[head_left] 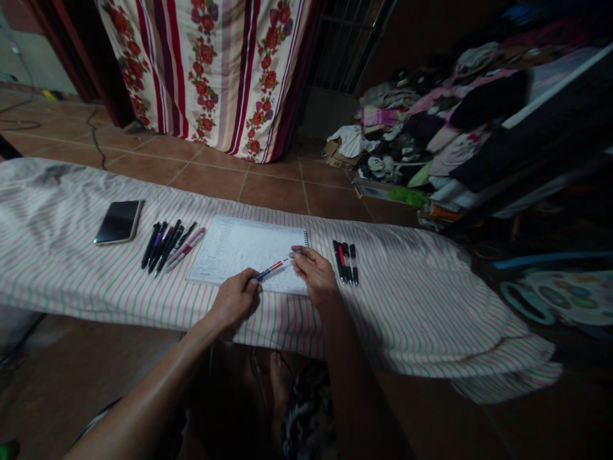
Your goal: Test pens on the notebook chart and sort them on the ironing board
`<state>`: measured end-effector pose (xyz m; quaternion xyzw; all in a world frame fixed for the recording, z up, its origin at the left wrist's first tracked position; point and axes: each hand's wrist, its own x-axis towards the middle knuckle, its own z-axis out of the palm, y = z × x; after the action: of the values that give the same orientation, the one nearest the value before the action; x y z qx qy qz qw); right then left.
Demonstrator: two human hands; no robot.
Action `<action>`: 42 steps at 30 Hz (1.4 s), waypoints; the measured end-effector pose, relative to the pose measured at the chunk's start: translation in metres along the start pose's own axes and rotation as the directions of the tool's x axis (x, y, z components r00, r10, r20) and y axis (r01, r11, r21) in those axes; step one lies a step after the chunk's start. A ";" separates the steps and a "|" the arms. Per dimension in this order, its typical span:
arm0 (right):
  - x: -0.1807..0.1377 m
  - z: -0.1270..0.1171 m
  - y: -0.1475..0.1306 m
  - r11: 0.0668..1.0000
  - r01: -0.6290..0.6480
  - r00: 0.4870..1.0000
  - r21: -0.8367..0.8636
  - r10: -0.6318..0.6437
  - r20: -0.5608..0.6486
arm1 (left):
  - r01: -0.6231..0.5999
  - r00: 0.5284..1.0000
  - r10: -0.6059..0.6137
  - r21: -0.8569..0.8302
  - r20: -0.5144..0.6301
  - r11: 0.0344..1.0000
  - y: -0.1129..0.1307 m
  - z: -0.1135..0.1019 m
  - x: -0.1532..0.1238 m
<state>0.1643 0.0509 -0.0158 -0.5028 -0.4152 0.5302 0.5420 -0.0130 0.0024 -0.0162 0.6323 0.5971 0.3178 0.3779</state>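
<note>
My left hand (237, 297) pinches the blue end of a pen (271, 268) with a red middle and clear tip. My right hand (313, 271) grips the pen's other end, fingers closed on the tip or cap. Both hands hover over the lower right corner of a spiral notebook (239, 249) lying open on a striped cloth-covered board (71, 255). Several pens (167, 246) lie in a row left of the notebook. A few more pens (345, 260) lie to its right, close to my right hand.
A dark phone (119, 222) rests at the left on the cloth. Beyond the board are a brown tile floor (268, 185), a floral striped curtain (215, 70) and a heap of clothes (431, 128) at the right. My feet show under the board.
</note>
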 end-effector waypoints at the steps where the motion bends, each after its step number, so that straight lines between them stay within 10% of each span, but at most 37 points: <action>1: 0.000 0.000 0.000 1.000 -0.001 1.000 0.001 0.001 -0.001 | -0.004 1.000 0.004 -0.002 0.004 1.000 0.000 0.000 0.000; 42: -0.006 0.006 0.000 0.997 0.018 0.997 -0.081 -0.012 0.078 | -0.025 1.000 0.024 0.174 0.010 0.984 -0.001 0.000 0.003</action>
<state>0.1582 0.0455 -0.0142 -0.5006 -0.4609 0.5278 0.5083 -0.0131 0.0053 -0.0177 0.6716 0.6132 0.2664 0.3195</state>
